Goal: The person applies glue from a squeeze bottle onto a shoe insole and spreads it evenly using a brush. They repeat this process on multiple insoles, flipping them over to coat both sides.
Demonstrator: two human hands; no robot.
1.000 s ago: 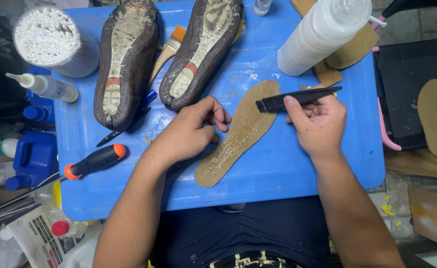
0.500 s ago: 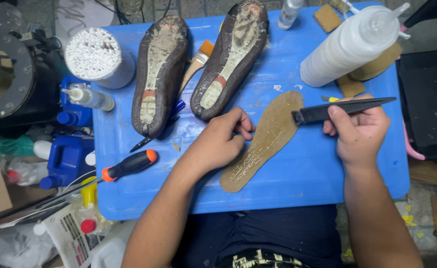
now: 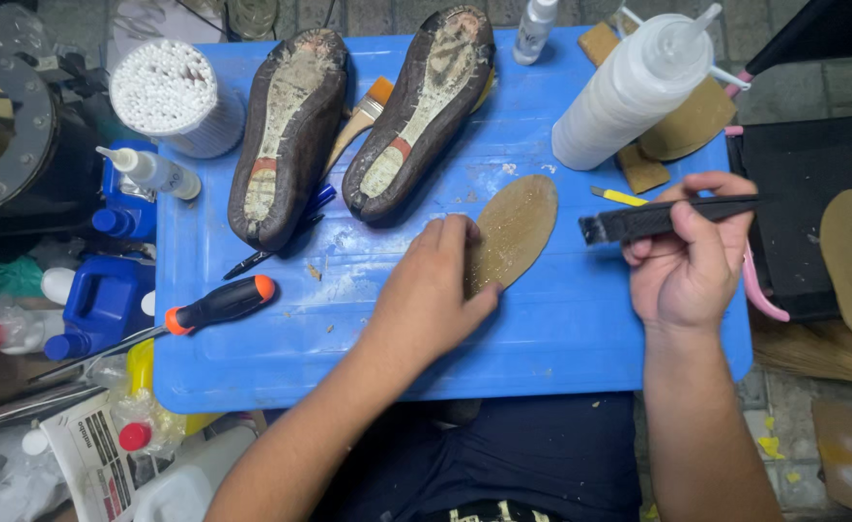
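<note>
Left hand [image 3: 433, 295] lies open, palm down, pressing the near end of a tan insole [image 3: 516, 230] flat on the blue worktop [image 3: 561, 333]. Right hand [image 3: 687, 261] is closed around a black brush [image 3: 660, 217], held just right of the insole. Beyond, two upturned shoes [image 3: 368, 126] lie side by side

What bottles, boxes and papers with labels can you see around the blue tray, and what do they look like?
Big squeeze bottle: top right on the tray, white, nozzle tip.
Small glue bottle: left edge, clear, white pointed cap.
Blue jugs: left of the tray, squarish, white caps.
Printed paper: bottom left, white with dark print.
Cylindrical tub: top left, packed with white sticks.
</note>
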